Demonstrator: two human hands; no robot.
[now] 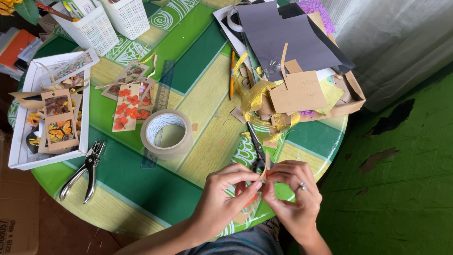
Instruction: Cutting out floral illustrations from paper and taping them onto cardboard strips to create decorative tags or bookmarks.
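Both hands meeting low over the near edge of the round table (188,71), covered in a green and yellow patterned cloth. Left hand (222,198) and right hand (292,193) pinching one small tan paper strip (265,165) between thumb and fingertips, fingers pressed together on it from either side, probably so that so small a piece can be steadied and worked closely. A ring on the right hand. Strip held upright just above the table edge, right over the handles of the scissors (256,146), lying blades away (within easy reach, it seems).

Farther up the table, a wide roll of clear tape (166,133) standing flat on its side, near the middle. To its left, a metal hole punch (85,170) lying near the rim. Beside that, a white shallow tray (23,156) holding tan tags with flower and butterfly pictures, apparently kept together as a batch. More tags with red flowers (126,106) spread loose on the cloth. A pencil (232,73) pointing away. Gold ribbon (255,97) tangled next to a cardboard box lid (356,94) heaped with grey, black and tan paper sheets. Two white mesh baskets (108,23) at the far side. Green worn floor (406,189) to the right.
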